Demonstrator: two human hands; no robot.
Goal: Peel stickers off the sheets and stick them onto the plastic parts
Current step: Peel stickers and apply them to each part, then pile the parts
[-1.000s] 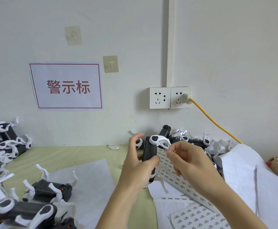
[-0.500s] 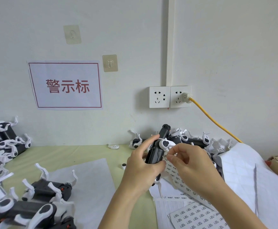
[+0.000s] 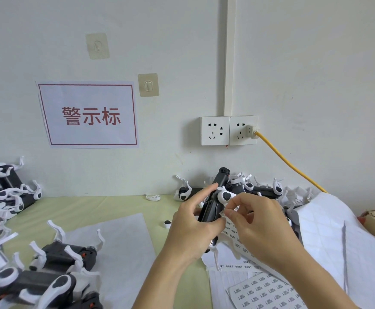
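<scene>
My left hand (image 3: 191, 226) grips a black-and-white plastic part (image 3: 213, 204) and holds it upright above the table. My right hand (image 3: 260, 226) pinches a small sticker (image 3: 223, 212) at its fingertips, right against the black side of the part. A strip of the sticker sheet (image 3: 233, 234) hangs under my right hand, partly hidden by it. Another sheet of printed stickers (image 3: 264, 291) lies flat at the bottom right.
More black-and-white parts are piled at the left (image 3: 5, 197), the front left (image 3: 55, 266) and against the wall behind my hands (image 3: 260, 188). Used white backing sheets (image 3: 329, 237) lie at the right, one (image 3: 119, 253) in the middle. A yellow cable (image 3: 289, 163) runs from the wall socket.
My left hand turned the part more upright and lifted it slightly. My right hand moved from the sheet's top edge to the part's side with a sticker.
</scene>
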